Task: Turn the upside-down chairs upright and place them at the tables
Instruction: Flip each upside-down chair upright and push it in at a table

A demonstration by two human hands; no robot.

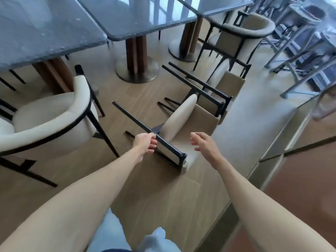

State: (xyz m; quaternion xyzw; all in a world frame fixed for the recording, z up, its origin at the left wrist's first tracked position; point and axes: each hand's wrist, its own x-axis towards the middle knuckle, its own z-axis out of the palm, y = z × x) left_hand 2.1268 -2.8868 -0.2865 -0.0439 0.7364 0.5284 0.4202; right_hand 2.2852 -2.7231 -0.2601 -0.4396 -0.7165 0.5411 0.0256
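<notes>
Left hand [145, 143] fingers curl round the overturned chair's leg [138, 122]; right hand [203, 145] hovers, fingers loosely spread, empty.

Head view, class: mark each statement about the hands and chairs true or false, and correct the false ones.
1. The left hand grips a black leg of the nearest overturned chair. True.
2. The right hand holds the same leg. False: it is open, touching nothing.
3. A second overturned chair lies beyond the nearest one. True.
4. The cream chair on the left is upside down. False: it stands upright by the table.
</notes>
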